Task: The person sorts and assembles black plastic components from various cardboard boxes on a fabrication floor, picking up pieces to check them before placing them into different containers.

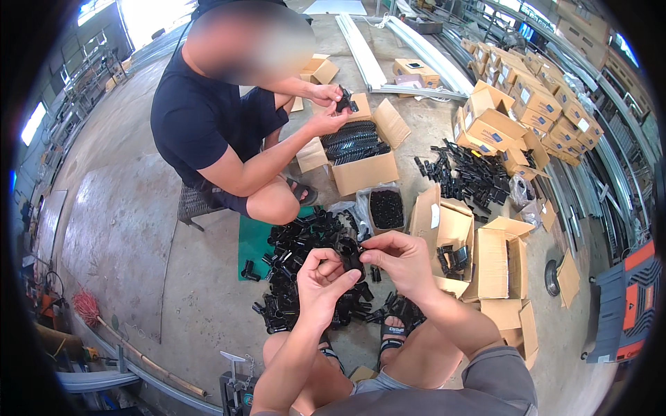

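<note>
A black part with a curved, clamp-like shape (352, 255) is held up in front of me between both hands. My left hand (325, 286) pinches it from the left with thumb and bent fingers. From the right, my right hand (401, 259) has thumb and forefinger pressed together at its edge; whether a small piece sits between them is too fine to make out. Beneath my hands lies a heap of similar black parts (281, 305), partly on a green sheet (251, 239). An open box of tiny black pieces (386, 209) stands just beyond.
Across from me a seated person (201, 132) handles another black part (345, 104) over a carton of stacked black parts (364, 173). Open cartons (491, 260) and more loose black parts (461, 173) lie to the right. Stacked boxes (541, 104) and a tool case (628, 305) stand farther right.
</note>
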The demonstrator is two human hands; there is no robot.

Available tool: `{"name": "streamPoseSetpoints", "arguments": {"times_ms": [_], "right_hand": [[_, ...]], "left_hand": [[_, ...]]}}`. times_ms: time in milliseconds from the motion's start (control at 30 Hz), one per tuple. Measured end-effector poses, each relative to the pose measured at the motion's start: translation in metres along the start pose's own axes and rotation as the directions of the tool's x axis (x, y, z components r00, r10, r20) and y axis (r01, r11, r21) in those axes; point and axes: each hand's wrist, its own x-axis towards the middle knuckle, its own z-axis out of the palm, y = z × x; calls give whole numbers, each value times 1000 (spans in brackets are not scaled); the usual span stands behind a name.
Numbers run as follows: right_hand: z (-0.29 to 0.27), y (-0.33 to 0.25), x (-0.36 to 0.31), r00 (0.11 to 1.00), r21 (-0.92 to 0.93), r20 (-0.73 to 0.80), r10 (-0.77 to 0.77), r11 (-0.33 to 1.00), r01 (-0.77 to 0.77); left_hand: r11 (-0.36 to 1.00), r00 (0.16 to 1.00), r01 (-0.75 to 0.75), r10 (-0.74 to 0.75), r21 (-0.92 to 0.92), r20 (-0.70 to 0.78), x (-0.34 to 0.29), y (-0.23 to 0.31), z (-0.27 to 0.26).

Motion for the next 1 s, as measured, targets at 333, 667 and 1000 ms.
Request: {"name": "streamPoseSetpoints", "arguments": {"times_ms": [333, 667, 1000], "right_hand": [[-3, 10, -23, 981, -244, -95, -169, 959, 142], [-17, 5, -23, 985, -358, -67, -160, 925, 126], [-26, -1, -20, 941, -562, 71, -332, 766, 313]], "left_hand": [[993, 998, -47, 42, 112, 42, -5, -4, 6], [981, 998, -39, 29, 192, 56, 1, -18, 3], [961, 998, -23, 6, 275, 64, 2, -22, 10]]}}
